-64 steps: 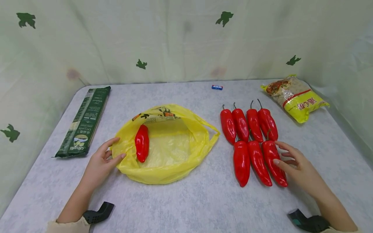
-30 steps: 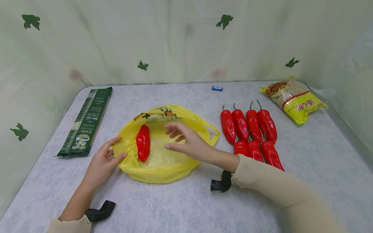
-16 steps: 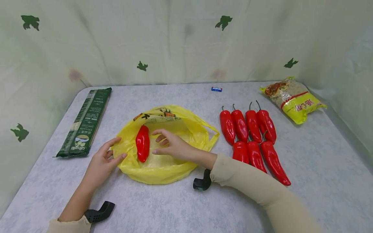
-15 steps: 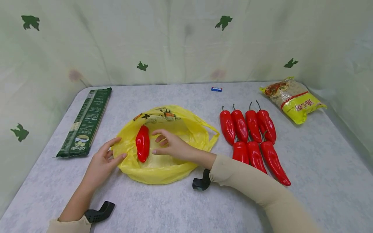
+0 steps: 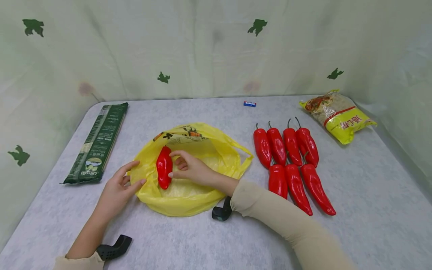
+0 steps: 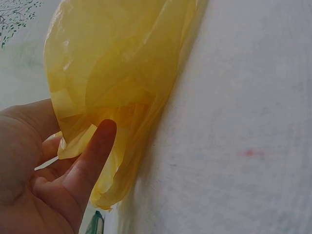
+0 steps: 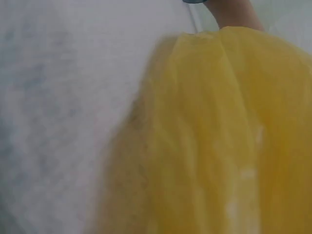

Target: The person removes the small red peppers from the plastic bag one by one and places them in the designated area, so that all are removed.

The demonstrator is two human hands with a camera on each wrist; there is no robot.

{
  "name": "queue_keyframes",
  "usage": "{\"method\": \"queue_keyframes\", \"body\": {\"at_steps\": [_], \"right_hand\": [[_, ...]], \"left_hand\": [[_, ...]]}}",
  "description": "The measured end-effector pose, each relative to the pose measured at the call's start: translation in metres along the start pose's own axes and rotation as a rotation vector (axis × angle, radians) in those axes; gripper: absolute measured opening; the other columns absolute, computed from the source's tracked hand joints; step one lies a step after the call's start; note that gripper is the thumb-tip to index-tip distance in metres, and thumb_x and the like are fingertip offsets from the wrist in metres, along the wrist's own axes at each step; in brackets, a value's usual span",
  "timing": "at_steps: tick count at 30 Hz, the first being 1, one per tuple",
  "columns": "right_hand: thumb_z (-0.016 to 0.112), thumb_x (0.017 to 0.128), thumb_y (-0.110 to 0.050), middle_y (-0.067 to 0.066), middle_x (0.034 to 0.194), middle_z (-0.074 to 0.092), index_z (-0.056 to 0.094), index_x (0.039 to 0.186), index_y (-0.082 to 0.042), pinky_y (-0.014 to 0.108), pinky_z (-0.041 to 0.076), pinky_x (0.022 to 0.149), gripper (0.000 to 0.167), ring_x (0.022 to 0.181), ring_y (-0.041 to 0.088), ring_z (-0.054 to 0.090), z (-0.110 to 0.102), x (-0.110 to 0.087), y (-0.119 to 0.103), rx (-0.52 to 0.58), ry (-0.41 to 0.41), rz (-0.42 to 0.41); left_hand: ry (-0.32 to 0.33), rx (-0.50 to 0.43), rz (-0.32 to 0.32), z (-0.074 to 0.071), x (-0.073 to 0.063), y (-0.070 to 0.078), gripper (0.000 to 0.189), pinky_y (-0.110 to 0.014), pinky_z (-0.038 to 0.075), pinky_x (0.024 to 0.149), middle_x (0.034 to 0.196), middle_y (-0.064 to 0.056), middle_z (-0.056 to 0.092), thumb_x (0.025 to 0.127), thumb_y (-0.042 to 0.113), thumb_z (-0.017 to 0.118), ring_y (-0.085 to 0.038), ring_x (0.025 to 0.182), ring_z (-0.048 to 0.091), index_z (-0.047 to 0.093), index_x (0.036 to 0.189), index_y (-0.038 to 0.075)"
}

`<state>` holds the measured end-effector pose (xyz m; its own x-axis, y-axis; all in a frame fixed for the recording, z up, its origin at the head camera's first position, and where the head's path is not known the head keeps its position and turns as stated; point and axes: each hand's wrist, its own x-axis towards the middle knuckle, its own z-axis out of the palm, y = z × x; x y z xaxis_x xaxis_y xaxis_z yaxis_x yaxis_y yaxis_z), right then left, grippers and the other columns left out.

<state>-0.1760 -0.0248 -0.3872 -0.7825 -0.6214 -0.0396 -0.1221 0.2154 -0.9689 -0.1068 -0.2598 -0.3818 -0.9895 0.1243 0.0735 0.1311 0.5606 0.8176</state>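
A yellow plastic bag lies with its mouth spread on the table, one glossy red pepper inside near its left side. My left hand holds the bag's left edge between thumb and fingers; in the left wrist view the thumb lies against the yellow film. My right hand reaches into the bag. Its index finger and thumb, spread apart, meet the pepper's right side. In the right wrist view the bag's wall hides that hand.
Several more red peppers lie in two rows right of the bag, partly behind the right sleeve. A green packet is at left, a yellow food packet at back right, and a small blue-red packet at the back.
My right hand has come from the pepper rows at right into the bag, then moved left to the pepper inside. The front right pepper now lies more slanted. My left hand keeps its place.
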Motion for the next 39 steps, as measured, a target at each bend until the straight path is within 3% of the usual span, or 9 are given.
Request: {"method": "queue_keyframes", "body": {"at_steps": [9,14,20,27,34,39], "right_hand": [[0.069,0.08,-0.025,0.0,0.111,0.048,0.042,0.131,-0.018,0.02,0.042,0.077,0.058,0.092,0.014,0.049,0.006,0.01,0.0,-0.148,-0.01,-0.031],[0.067,0.081,-0.034,-0.002,0.111,0.047,0.041,0.133,-0.027,0.022,0.043,0.074,0.059,0.091,0.012,0.048,0.009,0.012,0.0,-0.263,-0.021,-0.026],[0.066,0.08,-0.041,-0.002,0.102,0.045,0.042,0.131,-0.033,0.024,0.042,0.068,0.057,0.088,0.013,0.043,0.012,0.014,-0.003,-0.354,-0.034,-0.012],[0.064,0.081,-0.04,-0.002,0.102,0.044,0.043,0.133,-0.033,0.021,0.039,0.067,0.056,0.09,0.011,0.038,0.016,0.019,-0.006,-0.441,-0.061,0.005],[0.062,0.082,-0.034,0.0,0.106,0.042,0.049,0.128,-0.035,0.018,0.04,0.066,0.048,0.093,0.01,0.039,0.017,0.017,-0.011,-0.527,-0.069,0.071],[0.061,0.085,-0.036,0.0,0.106,0.051,0.056,0.118,-0.029,0.017,0.039,0.066,0.035,0.092,0.012,0.04,0.017,0.014,-0.014,-0.584,-0.034,0.051]], "left_hand": [[0.001,0.013,0.001,0.0,-0.001,0.0,0.059,-0.013,0.047,0.068,0.136,-0.017,0.034,0.085,0.017,0.063,0.01,0.095,0.047,0.035,0.135,0.004],[0.004,0.035,-0.001,0.0,-0.002,0.001,0.058,-0.012,0.046,0.07,0.136,-0.017,0.034,0.086,0.017,0.063,-0.001,0.099,0.05,0.035,0.135,0.004],[0.003,0.041,0.006,0.0,-0.002,0.0,0.058,-0.01,0.044,0.071,0.135,-0.017,0.035,0.085,0.016,0.063,0.007,0.096,0.048,0.036,0.135,0.004],[0.017,0.108,0.011,-0.001,-0.002,0.002,0.057,-0.004,0.036,0.075,0.134,-0.015,0.038,0.086,0.019,0.062,-0.03,0.104,0.05,0.037,0.134,0.003],[0.017,0.11,0.012,0.0,0.0,0.002,0.057,-0.003,0.034,0.076,0.134,-0.015,0.037,0.086,0.02,0.062,-0.032,0.106,0.049,0.037,0.134,0.003],[0.016,0.095,0.006,0.0,0.0,0.002,0.057,-0.005,0.039,0.072,0.135,-0.015,0.036,0.086,0.019,0.062,-0.033,0.105,0.048,0.036,0.135,0.003]]}}
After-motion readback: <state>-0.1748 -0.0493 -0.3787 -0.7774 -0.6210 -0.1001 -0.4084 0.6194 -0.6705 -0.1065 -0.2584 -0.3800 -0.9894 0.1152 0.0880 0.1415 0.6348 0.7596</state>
